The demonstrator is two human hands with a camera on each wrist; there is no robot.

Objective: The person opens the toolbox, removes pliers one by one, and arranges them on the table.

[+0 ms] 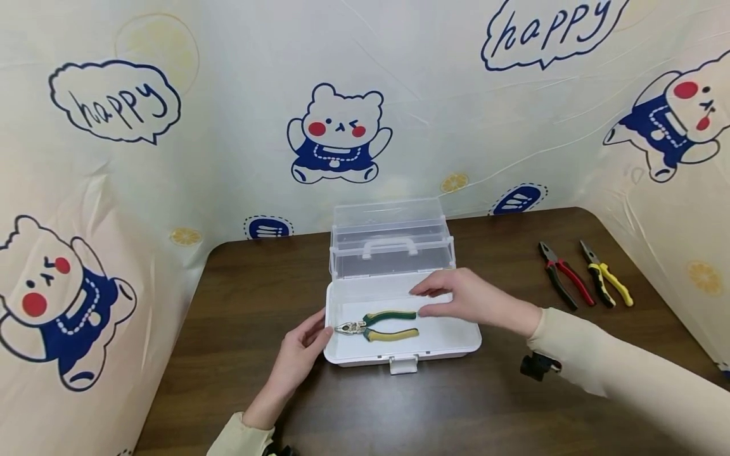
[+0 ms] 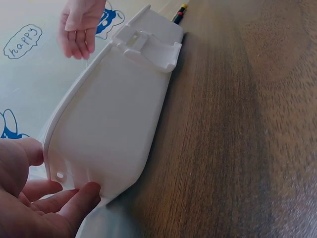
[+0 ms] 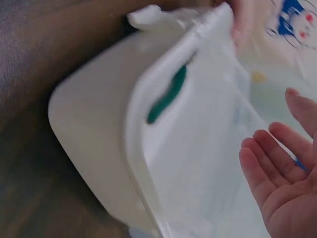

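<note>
A white toolbox (image 1: pixel 445 342) stands with its clear lid (image 1: pixel 388 218) raised at the back. Inside lie combination pliers (image 1: pixel 390 334) with green and yellow handles, jaws toward the left end. My left hand (image 1: pixel 299 348) grips the box's left end; the left wrist view shows the thumb at the rim and fingers bent against the outer wall (image 2: pixel 109 119). Over the right part of the box hovers my right hand (image 1: pixel 462 297), close to the handle ends. In the right wrist view its fingers (image 3: pixel 277 168) are spread and hold nothing.
To the right on the brown table (image 1: pixel 245 285) lie red-and-black pliers (image 1: pixel 567 278) and yellow-and-black pliers (image 1: pixel 609 278). A printed cloth (image 1: pixel 239 126) hangs behind and at both sides. The box's latch (image 1: pixel 403 365) sticks out in front.
</note>
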